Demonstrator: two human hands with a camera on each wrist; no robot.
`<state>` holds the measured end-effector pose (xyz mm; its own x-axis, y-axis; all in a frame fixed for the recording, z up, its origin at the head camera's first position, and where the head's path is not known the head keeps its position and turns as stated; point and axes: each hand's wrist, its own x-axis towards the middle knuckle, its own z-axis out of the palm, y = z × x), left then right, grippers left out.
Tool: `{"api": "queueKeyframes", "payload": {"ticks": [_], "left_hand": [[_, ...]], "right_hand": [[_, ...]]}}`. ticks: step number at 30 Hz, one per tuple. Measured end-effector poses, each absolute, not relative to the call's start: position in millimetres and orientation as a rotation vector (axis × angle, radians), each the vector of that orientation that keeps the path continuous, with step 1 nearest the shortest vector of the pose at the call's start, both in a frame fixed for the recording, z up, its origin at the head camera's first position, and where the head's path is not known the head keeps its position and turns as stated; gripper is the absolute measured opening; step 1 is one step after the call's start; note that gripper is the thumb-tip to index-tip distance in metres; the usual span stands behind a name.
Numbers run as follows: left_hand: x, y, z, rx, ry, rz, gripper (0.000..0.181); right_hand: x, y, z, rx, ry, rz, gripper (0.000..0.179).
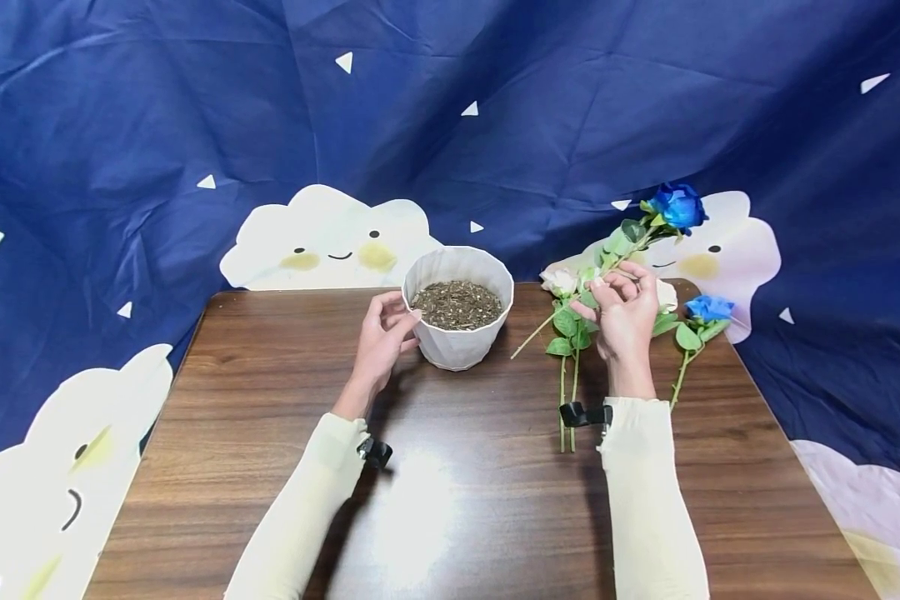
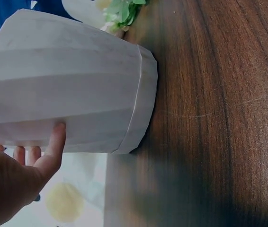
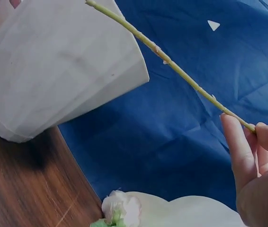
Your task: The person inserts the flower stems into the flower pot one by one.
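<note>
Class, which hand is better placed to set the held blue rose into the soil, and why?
Probably the right hand: it pinches the blue rose by its stem, whose lower end points toward the white pot. The left hand holds the pot's side.

Blue rose [image 1: 678, 207], white pot [image 1: 461, 347]
Green stem [image 3: 186, 75], brown soil [image 1: 457, 306], wood-grained brown bench [image 1: 270, 375], navy cloth [image 1: 540, 62] with white triangles [image 1: 345, 62].

Your left hand [image 1: 382, 343] holds, at its side, a white faceted pot [image 1: 457, 347], which stands upright on the table [image 1: 510, 508] and contains brown soil [image 1: 457, 305]. Your right hand [image 1: 627, 317] pinches the green stem [image 3: 191, 81] of a blue rose [image 1: 677, 208]; it is slanting, bloom up, with the stem's lower end near the pot.
</note>
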<state>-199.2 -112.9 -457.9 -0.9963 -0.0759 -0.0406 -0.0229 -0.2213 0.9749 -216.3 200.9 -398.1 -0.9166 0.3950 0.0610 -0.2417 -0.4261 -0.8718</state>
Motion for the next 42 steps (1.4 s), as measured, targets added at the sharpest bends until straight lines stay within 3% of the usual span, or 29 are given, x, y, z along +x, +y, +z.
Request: {"api": "queueKeyframes", "payload": {"ticks": [24,42], "left_hand": [[-199.1,-112.9,-457.2,0.129,-1.929,-2.422,0.050],[-198.7,-113.4,-456.1,0.117,-1.951,-2.421,0.051]], "right_hand": [[-237.3,165.8,-373.7,-0.060,-1.329,2.408,0.039],[-256.2,144.8,-375.8,0.048,-1.519,2.176,0.039]]}}
